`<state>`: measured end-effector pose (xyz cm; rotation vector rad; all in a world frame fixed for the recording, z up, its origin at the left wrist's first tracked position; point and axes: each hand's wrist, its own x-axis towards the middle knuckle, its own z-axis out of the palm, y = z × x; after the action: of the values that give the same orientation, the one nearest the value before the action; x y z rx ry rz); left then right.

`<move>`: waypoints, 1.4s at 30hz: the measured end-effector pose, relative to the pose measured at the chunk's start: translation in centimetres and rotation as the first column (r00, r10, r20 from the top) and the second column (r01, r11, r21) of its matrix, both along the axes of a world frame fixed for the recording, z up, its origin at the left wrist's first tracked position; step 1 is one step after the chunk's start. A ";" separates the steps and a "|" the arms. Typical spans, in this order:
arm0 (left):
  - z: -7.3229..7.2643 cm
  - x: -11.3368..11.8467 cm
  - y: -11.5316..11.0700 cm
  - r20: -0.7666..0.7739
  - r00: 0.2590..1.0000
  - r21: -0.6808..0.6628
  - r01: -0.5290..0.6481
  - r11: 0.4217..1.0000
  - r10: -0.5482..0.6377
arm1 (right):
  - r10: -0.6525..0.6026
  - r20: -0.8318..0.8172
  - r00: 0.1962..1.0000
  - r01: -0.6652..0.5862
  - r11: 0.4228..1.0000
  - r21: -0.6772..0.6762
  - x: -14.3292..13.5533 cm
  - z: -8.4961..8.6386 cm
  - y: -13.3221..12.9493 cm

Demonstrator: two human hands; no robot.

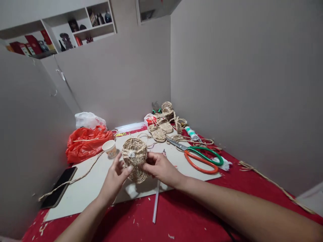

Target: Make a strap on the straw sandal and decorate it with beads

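Observation:
A small woven straw slipper [137, 171] is held up above the pale board [83, 183], with a cluster of white beads [131, 154] on its band. My left hand [117, 174] grips its left side, thumb in front and fingers partly hidden behind. From the right, my right hand [161, 166] pinches its edge between thumb and fingers. Below the right hand, a translucent stick [156, 205] reaches over the board's front edge. A paper cup [109, 149] stands just left of the slipper.
Large scissors [202, 157] with green and orange handles lie at right. Behind are more straw slippers [161, 129] and loose cord. A red plastic bag [87, 144] and a phone [59, 188] with cord across it are at left. Walls enclose the red-covered table [194, 211].

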<state>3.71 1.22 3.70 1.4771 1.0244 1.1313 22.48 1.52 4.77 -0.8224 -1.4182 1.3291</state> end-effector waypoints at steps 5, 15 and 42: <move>-1.2 0.8 0.9 0.291 0.947 -0.281 0.219 0.934 -0.134 | 0.046 0.032 0.998 -0.046 0.999 0.023 0.3 -0.7 0.6; -1.3 -2.2 2.6 0.377 0.925 -0.321 0.082 0.944 0.048 | -0.283 0.144 0.948 0.242 0.938 0.250 1.7 -1.1 1.8; -2.6 -2.5 3.7 0.324 0.946 -0.271 0.094 0.958 -0.002 | -0.148 0.047 0.988 0.140 0.981 0.135 1.4 -1.8 1.9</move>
<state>1.20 4.96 1.09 1.0438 0.8736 1.0954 23.89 3.38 2.94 -0.8637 -1.4455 1.0984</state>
